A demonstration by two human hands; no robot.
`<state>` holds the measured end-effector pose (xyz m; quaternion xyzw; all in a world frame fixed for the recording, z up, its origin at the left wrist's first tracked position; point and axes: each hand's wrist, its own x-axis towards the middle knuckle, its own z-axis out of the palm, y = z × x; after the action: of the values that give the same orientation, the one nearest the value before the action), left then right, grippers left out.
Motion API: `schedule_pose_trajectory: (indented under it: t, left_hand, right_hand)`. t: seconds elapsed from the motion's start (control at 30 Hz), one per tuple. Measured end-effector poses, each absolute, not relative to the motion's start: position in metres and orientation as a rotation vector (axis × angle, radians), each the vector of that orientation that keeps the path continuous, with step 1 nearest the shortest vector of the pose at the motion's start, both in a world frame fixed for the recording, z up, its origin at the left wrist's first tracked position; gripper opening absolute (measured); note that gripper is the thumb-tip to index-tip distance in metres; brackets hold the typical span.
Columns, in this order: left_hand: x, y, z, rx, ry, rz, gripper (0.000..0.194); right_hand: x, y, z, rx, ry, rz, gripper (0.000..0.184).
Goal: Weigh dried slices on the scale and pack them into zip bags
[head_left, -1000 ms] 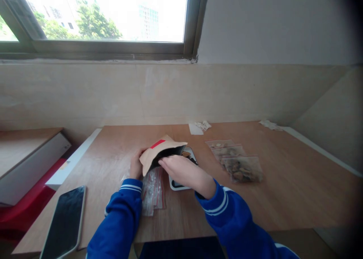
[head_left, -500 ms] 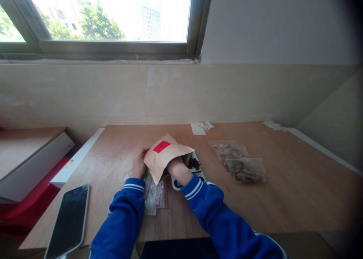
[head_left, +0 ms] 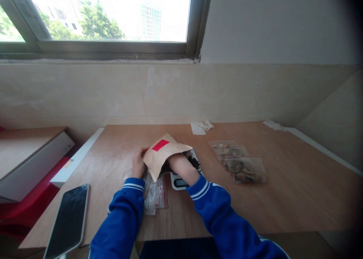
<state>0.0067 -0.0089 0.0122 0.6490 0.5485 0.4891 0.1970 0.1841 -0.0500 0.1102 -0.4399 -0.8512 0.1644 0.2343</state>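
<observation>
Nearest me, at the table's left front corner, is a phone (head_left: 67, 218) with a dark screen. My blue sleeves (head_left: 120, 213) reach forward over the wooden table (head_left: 289, 198). Clear plastic bags (head_left: 153, 198) with red strips lie flat just beside my left wrist, and to their right is a white scale (head_left: 179, 184), its display facing me and dark pieces (head_left: 194, 160) on it.

The brown paper bag (head_left: 161, 155) with a red label is tilted above these, its mouth open toward my right side and partly covering the scale. My left hand (head_left: 138, 163) is clamped on its left edge. My right hand (head_left: 181, 165) goes in through the mouth; its fingers are hidden inside, so I can't tell whether they are apart or together.

Off to the right lie filled zip bags (head_left: 245, 170), overlapping. Farther back are a white paper (head_left: 197, 129) and a crumpled tissue (head_left: 207, 125), near the wall (head_left: 232, 92) below the window (head_left: 130, 20).
</observation>
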Motion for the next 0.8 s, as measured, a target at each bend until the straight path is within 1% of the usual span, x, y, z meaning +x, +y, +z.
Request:
schedule_pose_trajectory:
  t: [0.07, 0.17, 0.37, 0.43, 0.57, 0.7, 0.8]
  left_hand:
    - [0.007, -0.009, 0.012, 1.792, 1.546, 1.369, 0.028]
    - [0.007, -0.01, 0.013, 1.77, 1.557, 1.376, 0.028]
    - [0.008, -0.01, 0.014, 1.777, 1.567, 1.361, 0.029]
    - [0.007, -0.01, 0.013, 1.792, 1.572, 1.354, 0.029]
    - [0.005, -0.008, 0.009, 1.826, 1.587, 1.347, 0.03]
    - [0.003, -0.004, 0.003, 1.807, 1.697, 1.319, 0.03]
    - [0.002, -0.002, 0.001, 1.747, 1.807, 1.295, 0.034]
  right_hand:
    - [0.192, -0.061, 0.116, -1.215, -2.349, 0.445, 0.042]
    - [0.205, -0.075, 0.123, -1.181, -2.339, 0.48, 0.036]
    - [0.23, -0.089, 0.133, -1.032, -2.117, 0.745, 0.02]
    - [0.238, -0.094, 0.134, -0.972, -1.946, 0.844, 0.021]
    - [0.256, -0.101, 0.128, -0.798, -1.477, 1.025, 0.034]
    - [0.279, -0.093, 0.108, -0.648, -0.955, 1.09, 0.032]
    - [0.292, -0.081, 0.086, -0.69, -0.687, 1.173, 0.031]
